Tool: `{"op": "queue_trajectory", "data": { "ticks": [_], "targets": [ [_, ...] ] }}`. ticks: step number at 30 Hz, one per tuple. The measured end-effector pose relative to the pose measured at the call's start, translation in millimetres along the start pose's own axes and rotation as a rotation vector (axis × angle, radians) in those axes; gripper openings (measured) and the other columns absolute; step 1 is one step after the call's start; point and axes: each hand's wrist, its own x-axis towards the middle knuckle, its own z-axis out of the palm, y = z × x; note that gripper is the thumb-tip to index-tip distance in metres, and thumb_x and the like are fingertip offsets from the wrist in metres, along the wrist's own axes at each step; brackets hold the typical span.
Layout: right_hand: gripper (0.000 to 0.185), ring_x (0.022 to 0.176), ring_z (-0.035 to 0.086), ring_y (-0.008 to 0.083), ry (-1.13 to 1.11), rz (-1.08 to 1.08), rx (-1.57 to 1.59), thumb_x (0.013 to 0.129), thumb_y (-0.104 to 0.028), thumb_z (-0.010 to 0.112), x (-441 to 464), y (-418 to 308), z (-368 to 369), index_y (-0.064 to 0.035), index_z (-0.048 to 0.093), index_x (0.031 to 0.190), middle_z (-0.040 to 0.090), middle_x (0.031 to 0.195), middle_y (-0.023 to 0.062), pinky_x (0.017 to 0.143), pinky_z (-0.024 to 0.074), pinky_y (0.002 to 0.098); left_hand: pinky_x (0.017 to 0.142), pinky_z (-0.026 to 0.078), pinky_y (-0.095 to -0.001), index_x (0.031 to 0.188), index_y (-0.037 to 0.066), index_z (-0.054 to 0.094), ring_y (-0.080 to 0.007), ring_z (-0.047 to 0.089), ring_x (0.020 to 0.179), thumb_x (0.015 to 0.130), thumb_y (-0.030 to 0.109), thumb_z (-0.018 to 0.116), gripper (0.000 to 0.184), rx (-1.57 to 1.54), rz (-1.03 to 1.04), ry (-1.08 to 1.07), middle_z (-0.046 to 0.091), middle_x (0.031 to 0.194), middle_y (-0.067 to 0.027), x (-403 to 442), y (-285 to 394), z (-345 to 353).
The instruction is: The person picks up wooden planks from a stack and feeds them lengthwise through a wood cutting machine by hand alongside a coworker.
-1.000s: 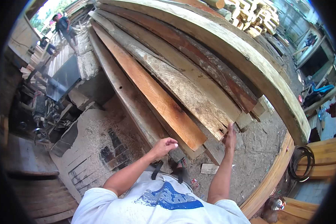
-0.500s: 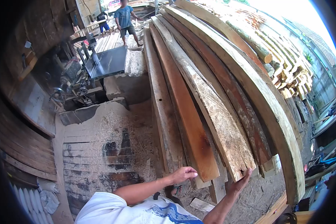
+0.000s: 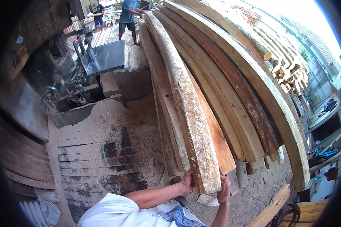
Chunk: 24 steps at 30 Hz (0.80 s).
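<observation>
A long, rough, pale plank [image 3: 199, 143] lies lengthwise over the other boards, its near end between my hands. My left hand [image 3: 188, 181] grips the left side of that end, and my right hand [image 3: 224, 189] grips its right side. Some of the fingers are hidden by the wood. Just right of the plank, an orange-brown board [image 3: 221, 151] shows from beneath. At the far end of the stack a co-worker [image 3: 129, 17] in a blue shirt has both hands by the plank's far end.
A saw table [image 3: 106, 56] with a dark metal top stands at the left, near sawdust [image 3: 106, 113] on the floor. Long boards [image 3: 250, 98] fan out to the right. Another person [image 3: 98, 17] is in the back. A coiled black hose [image 3: 286, 215] lies at the lower right.
The pale plank has shifted left over the orange-brown board. My left hand has taken hold of its left side. The co-worker has turned to the stack and reached to its far end.
</observation>
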Motion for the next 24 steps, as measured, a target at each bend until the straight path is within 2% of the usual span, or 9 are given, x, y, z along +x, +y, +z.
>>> {"op": "queue_trajectory", "data": {
  "ticks": [2, 5, 8, 9, 14, 18, 22, 23, 24],
  "targets": [
    [0.098, 0.12, 0.06, 0.0264, -0.277, 0.245, -0.13, 0.091, -0.077, 0.049, 27.0, -2.0, 13.6, 0.0077, 0.044, 0.141, 0.06, 0.13, 0.0203, 0.103, 0.048, 0.0396, 0.111, 0.043, -0.0437, 0.142, 0.007, 0.05, -0.0257, 0.059, 0.124, 0.074, 0.069, 0.077, 0.096, 0.058, -0.016, -0.026, 0.062, 0.135, -0.0088, -13.9, 10.4, -14.2],
    [0.092, 0.123, 0.06, 0.0347, -0.26, 0.623, 0.111, 0.091, -0.065, 0.057, 56.5, 22.0, 47.0, 0.0045, 0.039, 0.148, 0.057, 0.138, 0.0232, 0.107, 0.0473, 0.0453, 0.106, 0.047, -0.04, 0.142, 0.005, 0.049, -0.0235, 0.06, 0.122, 0.07, 0.072, 0.079, 0.103, 0.125, 0.001, 0.079, 0.062, 0.134, -0.0103, -40.1, 22.9, -31.4],
    [0.09, 0.122, 0.06, 0.0339, -0.283, 0.564, 0.067, 0.088, -0.06, 0.063, 42.4, 44.4, 80.0, 0.0022, 0.04, 0.149, 0.058, 0.137, 0.0226, 0.107, 0.0472, 0.0453, 0.106, 0.048, -0.0415, 0.146, 0.003, 0.043, -0.0234, 0.057, 0.125, 0.072, 0.066, 0.082, 0.104, 0.315, 0.197, 0.08, 0.056, 0.14, -0.0126, -74.3, 37.3, -33.7],
    [0.089, 0.12, 0.061, 0.0337, -0.235, 0.576, 0.12, 0.085, -0.056, 0.066, 32.7, 52.6, 93.1, 0.0009, 0.041, 0.148, 0.059, 0.135, 0.022, 0.106, 0.0475, 0.0451, 0.103, 0.05, -0.0398, 0.142, 0.001, 0.048, -0.0229, 0.059, 0.122, 0.076, 0.051, 0.083, 0.09, 0.38, 0.175, 0.112, 0.059, 0.136, -0.0142, -97.3, 51.2, -32.2],
    [0.086, 0.117, 0.062, 0.0332, -0.269, 0.597, 0.241, 0.086, -0.062, 0.061, -15.6, 174.3, 156.7, -0.0023, 0.045, 0.146, 0.061, 0.132, 0.019, 0.105, 0.0478, 0.0463, 0.093, 0.055, -0.0366, 0.13, -0.006, 0.056, -0.0245, 0.068, 0.104, 0.071, 0.031, 0.083, 0.074, 0.499, 0.441, 0.401, 0.067, 0.119, -0.0175, -171.3, 73.2, -114.9],
    [0.082, 0.118, 0.061, 0.0337, -0.381, 0.747, 0.345, 0.087, -0.057, 0.06, -59.3, 238.9, 239.2, -0.0027, 0.043, 0.147, 0.061, 0.132, 0.0186, 0.106, 0.0476, 0.046, 0.093, 0.055, -0.0381, 0.129, -0.007, 0.056, -0.0255, 0.068, 0.105, 0.07, 0.031, 0.082, 0.075, 0.501, 0.468, 0.497, 0.067, 0.118, -0.0181, -245.3, 110.0, -176.4],
    [0.083, 0.117, 0.063, 0.0329, -0.471, 0.867, 0.455, 0.084, -0.052, 0.07, -87.4, 277.0, 315.8, -0.0036, 0.043, 0.146, 0.062, 0.131, 0.0179, 0.105, 0.0492, 0.0467, 0.09, 0.055, -0.0362, 0.13, -0.004, 0.058, -0.023, 0.068, 0.102, 0.071, 0.036, 0.082, 0.075, 0.414, 0.45, 0.447, 0.068, 0.117, -0.015, -288.9, 136.4, -262.9],
    [0.076, 0.12, 0.061, 0.0295, -0.472, 0.837, 0.383, 0.089, -0.046, 0.065, -92.4, 295.7, 328.2, 0.0036, 0.044, 0.143, 0.061, 0.131, 0.0198, 0.105, 0.0486, 0.0429, 0.094, 0.053, -0.037, 0.133, 0.001, 0.057, -0.0228, 0.066, 0.106, 0.073, 0.043, 0.079, 0.076, 0.447, 0.378, 0.43, 0.067, 0.118, -0.0121, -297.2, 140.3, -297.0],
    [0.071, 0.114, 0.063, 0.0256, -0.461, 0.709, 0.292, 0.09, -0.043, 0.066, -100.9, 290.5, 349.1, 0.0035, 0.048, 0.139, 0.063, 0.126, 0.0171, 0.101, 0.0495, 0.0402, 0.095, 0.052, -0.0375, 0.133, 0.002, 0.057, -0.0227, 0.066, 0.106, 0.074, 0.045, 0.078, 0.076, 0.41, 0.294, 0.465, 0.067, 0.119, -0.0116, -311.2, 144.7, -318.8]
  ]
}}
